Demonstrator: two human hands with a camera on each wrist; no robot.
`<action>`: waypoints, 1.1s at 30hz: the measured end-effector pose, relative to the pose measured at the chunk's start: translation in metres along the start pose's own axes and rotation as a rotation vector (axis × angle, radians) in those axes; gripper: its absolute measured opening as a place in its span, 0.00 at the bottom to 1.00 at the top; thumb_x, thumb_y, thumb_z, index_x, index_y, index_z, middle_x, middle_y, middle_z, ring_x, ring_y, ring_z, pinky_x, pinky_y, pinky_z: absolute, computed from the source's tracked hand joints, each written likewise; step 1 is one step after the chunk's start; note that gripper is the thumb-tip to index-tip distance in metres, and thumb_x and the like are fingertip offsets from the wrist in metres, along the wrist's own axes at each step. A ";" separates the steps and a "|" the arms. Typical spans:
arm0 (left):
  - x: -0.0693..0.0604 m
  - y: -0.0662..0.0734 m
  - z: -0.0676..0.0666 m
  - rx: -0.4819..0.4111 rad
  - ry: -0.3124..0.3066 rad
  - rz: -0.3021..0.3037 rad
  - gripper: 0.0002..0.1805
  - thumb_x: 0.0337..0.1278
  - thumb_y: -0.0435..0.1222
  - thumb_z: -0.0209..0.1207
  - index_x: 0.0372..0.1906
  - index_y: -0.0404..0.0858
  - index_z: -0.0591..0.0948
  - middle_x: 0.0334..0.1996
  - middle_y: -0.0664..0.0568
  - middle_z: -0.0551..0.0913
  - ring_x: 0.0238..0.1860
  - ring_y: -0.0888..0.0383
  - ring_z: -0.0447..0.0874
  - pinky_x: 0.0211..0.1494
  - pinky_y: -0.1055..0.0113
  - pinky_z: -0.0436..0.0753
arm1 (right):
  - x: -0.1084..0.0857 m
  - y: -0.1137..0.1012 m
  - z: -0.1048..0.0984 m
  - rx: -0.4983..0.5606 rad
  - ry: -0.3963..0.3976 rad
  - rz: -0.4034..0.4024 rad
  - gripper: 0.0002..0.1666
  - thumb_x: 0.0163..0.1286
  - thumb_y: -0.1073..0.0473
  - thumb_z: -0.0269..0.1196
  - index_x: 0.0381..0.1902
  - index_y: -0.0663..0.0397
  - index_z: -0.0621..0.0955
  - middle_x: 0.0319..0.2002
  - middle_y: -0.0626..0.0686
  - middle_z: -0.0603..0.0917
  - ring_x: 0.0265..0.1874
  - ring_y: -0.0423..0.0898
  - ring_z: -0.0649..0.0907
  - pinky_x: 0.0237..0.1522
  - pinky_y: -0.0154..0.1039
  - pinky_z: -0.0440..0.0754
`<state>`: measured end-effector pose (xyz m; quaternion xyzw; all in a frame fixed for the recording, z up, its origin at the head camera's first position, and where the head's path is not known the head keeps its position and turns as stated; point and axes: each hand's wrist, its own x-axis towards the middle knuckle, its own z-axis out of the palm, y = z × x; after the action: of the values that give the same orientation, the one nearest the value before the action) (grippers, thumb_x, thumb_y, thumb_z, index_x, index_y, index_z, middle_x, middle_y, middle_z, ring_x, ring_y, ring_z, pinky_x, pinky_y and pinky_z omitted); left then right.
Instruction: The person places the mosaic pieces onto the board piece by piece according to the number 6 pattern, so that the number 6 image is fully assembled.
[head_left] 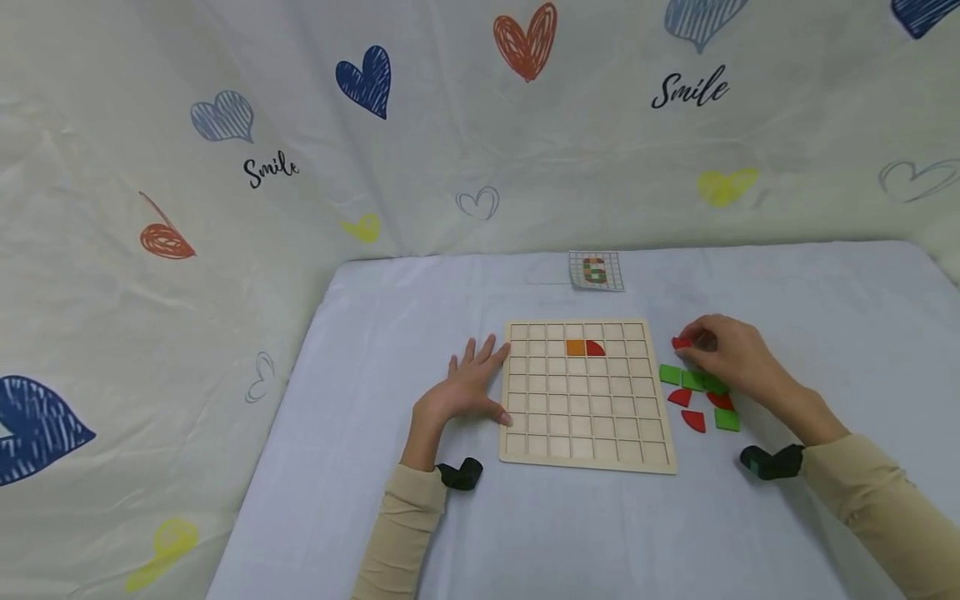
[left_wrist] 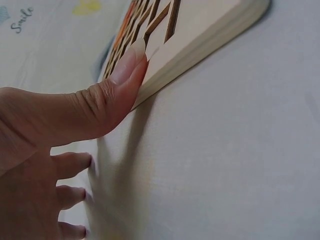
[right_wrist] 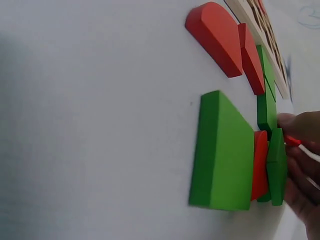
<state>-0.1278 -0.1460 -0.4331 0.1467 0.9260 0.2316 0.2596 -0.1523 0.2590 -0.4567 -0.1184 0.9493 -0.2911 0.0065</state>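
A square wooden grid board lies on the table, holding an orange square tile and a red quarter-circle tile side by side in an upper row. My left hand is spread at the board's left edge; its thumb rests on the rim in the left wrist view. To the right of the board, my right hand pinches a red tile between thumb and fingers. Below it lie several green square tiles and red quarter-circle tiles, some of them overlapping.
A small pattern card with a coloured figure on a grid lies behind the board. The table has a white cloth. A backdrop printed with hearts and "Smile" hangs behind. Dark wrist cameras sit at both wrists.
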 end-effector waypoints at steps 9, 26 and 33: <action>0.002 -0.003 0.003 -0.004 -0.001 0.004 0.67 0.44 0.46 0.80 0.85 0.46 0.49 0.85 0.48 0.37 0.84 0.42 0.24 0.82 0.37 0.33 | -0.001 -0.004 0.005 0.045 0.008 0.012 0.16 0.66 0.63 0.71 0.50 0.65 0.84 0.44 0.64 0.88 0.41 0.57 0.84 0.35 0.19 0.73; 0.003 -0.005 0.003 -0.012 0.009 0.003 0.68 0.42 0.46 0.81 0.85 0.47 0.49 0.85 0.48 0.37 0.84 0.42 0.24 0.82 0.37 0.33 | 0.001 -0.015 0.003 0.112 0.009 0.022 0.20 0.69 0.59 0.70 0.57 0.59 0.85 0.53 0.64 0.87 0.47 0.60 0.86 0.38 0.14 0.72; 0.004 -0.005 0.003 -0.002 0.009 0.001 0.67 0.42 0.46 0.81 0.85 0.47 0.49 0.85 0.48 0.37 0.84 0.42 0.25 0.82 0.37 0.34 | 0.005 -0.021 0.006 0.147 -0.003 0.023 0.20 0.70 0.57 0.70 0.56 0.60 0.86 0.51 0.63 0.88 0.46 0.60 0.87 0.38 0.15 0.73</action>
<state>-0.1298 -0.1480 -0.4399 0.1460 0.9268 0.2335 0.2554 -0.1524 0.2375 -0.4495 -0.1072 0.9267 -0.3597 0.0197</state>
